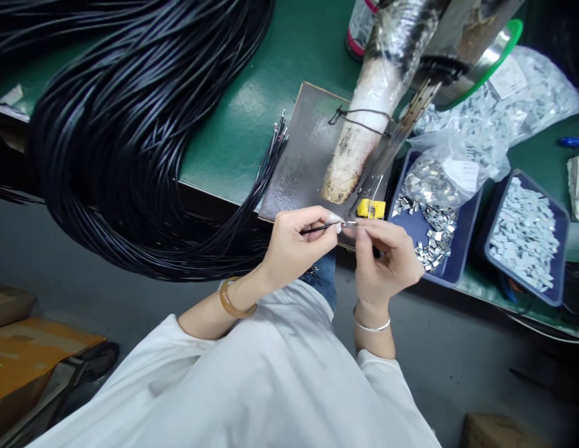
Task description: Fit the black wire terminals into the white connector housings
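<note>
Right now the left hand pinches a thin black wire, its tip meeting the right hand, whose fingers clench a small metal piece; joining them seems underway, needing steady alignment just below the yellow block.

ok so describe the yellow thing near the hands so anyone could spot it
Start at the dark metal plate on the green bench. At its near edge, just beyond the right hand, sits a small yellow block. It is the only yellow piece beside the blue tray of silvery clips.
</note>
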A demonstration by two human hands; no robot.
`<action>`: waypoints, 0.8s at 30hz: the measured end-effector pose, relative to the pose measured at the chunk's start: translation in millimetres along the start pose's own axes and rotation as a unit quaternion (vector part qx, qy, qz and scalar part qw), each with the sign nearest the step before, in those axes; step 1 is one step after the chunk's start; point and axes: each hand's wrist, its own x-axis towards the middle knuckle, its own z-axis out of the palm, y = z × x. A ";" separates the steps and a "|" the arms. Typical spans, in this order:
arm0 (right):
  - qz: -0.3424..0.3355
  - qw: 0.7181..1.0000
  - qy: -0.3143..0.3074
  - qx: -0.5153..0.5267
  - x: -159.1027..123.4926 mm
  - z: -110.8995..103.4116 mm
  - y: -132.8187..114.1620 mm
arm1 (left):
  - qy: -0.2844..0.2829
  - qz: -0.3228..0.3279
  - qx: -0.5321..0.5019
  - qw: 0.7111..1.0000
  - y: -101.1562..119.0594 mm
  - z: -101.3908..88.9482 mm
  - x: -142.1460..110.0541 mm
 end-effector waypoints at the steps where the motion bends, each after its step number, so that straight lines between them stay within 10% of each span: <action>1: 0.012 1.000 0.014 0.011 -1.9 -1.3 0.8 | -0.009 0.006 0.002 1.000 0.0 0.3 -0.8; 6: -0.007 0.991 0.124 0.044 -6.2 -7.0 2.7 | -0.029 0.024 0.006 0.999 -0.2 -0.3 -3.8; 12: 0.052 0.996 0.069 0.025 -5.1 -10.6 6.2 | -0.136 0.015 0.038 0.990 -4.7 -7.5 -12.3; 24: -0.036 0.999 -0.026 -0.025 -7.0 -3.7 -9.1 | -0.003 -0.037 -0.035 0.999 0.5 -4.4 -7.7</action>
